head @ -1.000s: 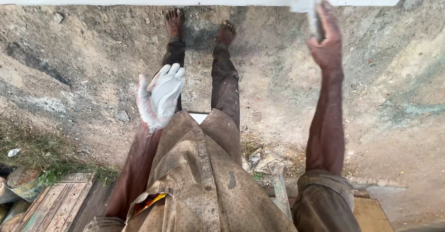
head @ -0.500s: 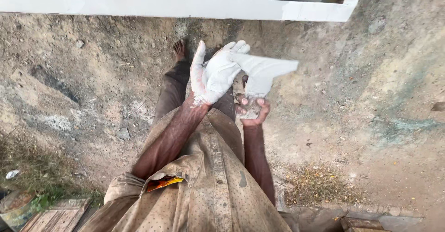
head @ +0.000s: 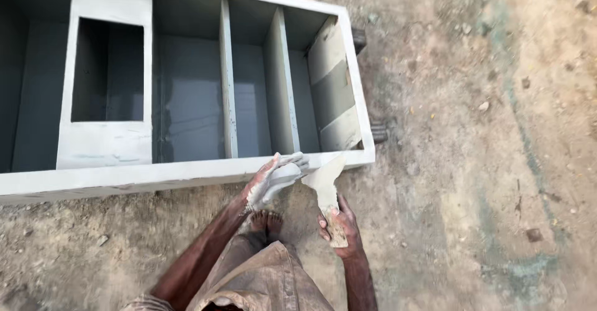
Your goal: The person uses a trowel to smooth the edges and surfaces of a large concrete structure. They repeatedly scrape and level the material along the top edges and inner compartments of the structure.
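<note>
1. Your scraper sits just below the frame rim, blade loaded with putty.
2. Right hand is closed round its handle; keep the blade flat.
3. Left hand, fingers spread and putty-coated, touches the blade, gripping nothing.

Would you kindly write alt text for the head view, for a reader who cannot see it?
Seen from above, a person's putty-coated left hand meets the blade of a putty knife held by the right hand, at the edge of a grey cabinet with shelves lying on bare dirt ground. Bare feet show below.
</note>
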